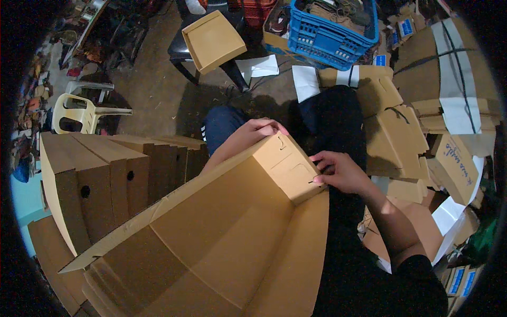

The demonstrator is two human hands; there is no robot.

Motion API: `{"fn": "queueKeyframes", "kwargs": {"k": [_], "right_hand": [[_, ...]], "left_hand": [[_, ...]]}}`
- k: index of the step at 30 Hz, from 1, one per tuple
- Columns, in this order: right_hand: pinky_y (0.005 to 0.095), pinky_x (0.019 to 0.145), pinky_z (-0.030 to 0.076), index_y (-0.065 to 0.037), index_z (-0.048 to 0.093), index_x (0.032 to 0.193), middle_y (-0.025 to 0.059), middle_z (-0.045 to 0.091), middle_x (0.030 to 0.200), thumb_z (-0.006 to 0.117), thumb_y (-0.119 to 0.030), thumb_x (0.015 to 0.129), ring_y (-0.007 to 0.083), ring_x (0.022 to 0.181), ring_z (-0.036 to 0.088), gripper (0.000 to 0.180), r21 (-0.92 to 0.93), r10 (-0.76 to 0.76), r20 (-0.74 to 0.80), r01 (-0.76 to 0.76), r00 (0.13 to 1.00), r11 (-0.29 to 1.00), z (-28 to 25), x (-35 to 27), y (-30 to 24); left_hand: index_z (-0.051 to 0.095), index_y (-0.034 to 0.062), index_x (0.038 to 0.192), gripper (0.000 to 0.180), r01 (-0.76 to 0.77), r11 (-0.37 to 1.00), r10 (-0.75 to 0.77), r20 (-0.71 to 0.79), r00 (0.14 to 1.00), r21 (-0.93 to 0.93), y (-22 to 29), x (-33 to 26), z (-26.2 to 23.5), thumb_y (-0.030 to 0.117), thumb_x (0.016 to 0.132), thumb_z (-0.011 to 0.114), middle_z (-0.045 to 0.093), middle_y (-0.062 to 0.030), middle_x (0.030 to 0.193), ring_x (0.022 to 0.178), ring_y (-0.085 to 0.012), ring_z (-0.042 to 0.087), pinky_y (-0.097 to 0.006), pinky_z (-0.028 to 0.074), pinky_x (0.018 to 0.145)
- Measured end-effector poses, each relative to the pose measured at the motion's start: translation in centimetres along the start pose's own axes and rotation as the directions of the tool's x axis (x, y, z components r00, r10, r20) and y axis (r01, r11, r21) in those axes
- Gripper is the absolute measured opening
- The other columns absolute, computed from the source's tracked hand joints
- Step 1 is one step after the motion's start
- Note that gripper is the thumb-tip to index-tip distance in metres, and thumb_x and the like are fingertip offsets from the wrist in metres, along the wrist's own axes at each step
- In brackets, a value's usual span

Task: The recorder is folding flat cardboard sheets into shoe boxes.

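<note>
A large, partly folded brown cardboard box (237,227) lies across my lap, its long side walls running toward the lower left. Its far end panel (288,169) stands folded up and has cut slots and a curved tab line. My left hand (261,129) is outside the left wall, fingers bent over the far corner of the box; part of that hand is hidden behind the cardboard. At the right edge of the end panel, my right hand (338,169) pinches the board, thumb inside near a small slot and fingers along the outer face.
Upright cardboard boxes (100,185) with round holes stand in a row to the left. Flattened, tied cardboard (396,132) is stacked at the right. Ahead are a black chair (182,47) bearing a shallow box lid (214,42), and a blue crate (330,39). A cream plastic chair (74,113) is farther left.
</note>
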State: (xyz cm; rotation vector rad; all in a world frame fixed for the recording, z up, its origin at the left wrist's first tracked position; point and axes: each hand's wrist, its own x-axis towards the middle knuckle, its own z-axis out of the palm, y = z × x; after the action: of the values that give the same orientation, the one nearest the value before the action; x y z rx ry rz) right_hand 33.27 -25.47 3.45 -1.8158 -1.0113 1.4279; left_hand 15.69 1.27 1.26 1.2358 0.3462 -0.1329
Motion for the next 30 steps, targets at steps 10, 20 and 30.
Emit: {"fn": "queueKeyframes", "kwargs": {"k": [10, 20, 30], "right_hand": [[0.0316, 0.079, 0.059, -0.003, 0.061, 0.137, 0.0086, 0.071, 0.102, 0.085, -0.014, 0.086, 0.0151, 0.089, 0.071, 0.058, -0.116, -0.043, -0.043, 0.038, 0.998, 0.993, 1.0, -0.6, -0.6], [0.0301, 0.081, 0.058, -0.004, 0.061, 0.135, 0.0065, 0.070, 0.102, 0.087, -0.013, 0.085, 0.0120, 0.090, 0.070, 0.056, 0.084, -0.009, 0.009, 0.008, 1.000, 0.996, 0.6, -0.3, 0.2], [0.0294, 0.079, 0.056, -0.015, 0.049, 0.155, 0.0043, 0.068, 0.100, 0.081, -0.011, 0.090, 0.0103, 0.086, 0.066, 0.073, 0.140, -0.043, -0.002, 0.043, 0.999, 0.989, 0.7, -0.7, -0.3]], "left_hand": [[0.073, 0.0027, 0.117, 0.029, 0.001, 0.998, -0.002, 0.005, 1.000, 0.059, -0.5, 0.0, -0.1, 0.018, 0.101, 0.055, 0.072, -0.0044, 0.109, 0.105, -0.0138, 0.064, -0.031, 0.049, 0.094], [0.070, 0.0035, 0.113, 0.023, 0.021, 1.000, -0.021, 0.038, 0.999, 0.019, 0.5, -0.4, 0.2, 0.014, 0.102, 0.053, 0.068, -0.0013, 0.105, 0.098, -0.0103, 0.061, -0.027, 0.048, 0.089], [0.076, 0.0059, 0.099, 0.036, -0.442, 0.839, 0.319, 0.372, 0.872, 0.316, -1.0, 2.1, -2.2, 0.027, 0.107, 0.048, 0.072, -0.0080, 0.110, 0.126, -0.0285, 0.054, -0.039, 0.041, 0.111]]}}
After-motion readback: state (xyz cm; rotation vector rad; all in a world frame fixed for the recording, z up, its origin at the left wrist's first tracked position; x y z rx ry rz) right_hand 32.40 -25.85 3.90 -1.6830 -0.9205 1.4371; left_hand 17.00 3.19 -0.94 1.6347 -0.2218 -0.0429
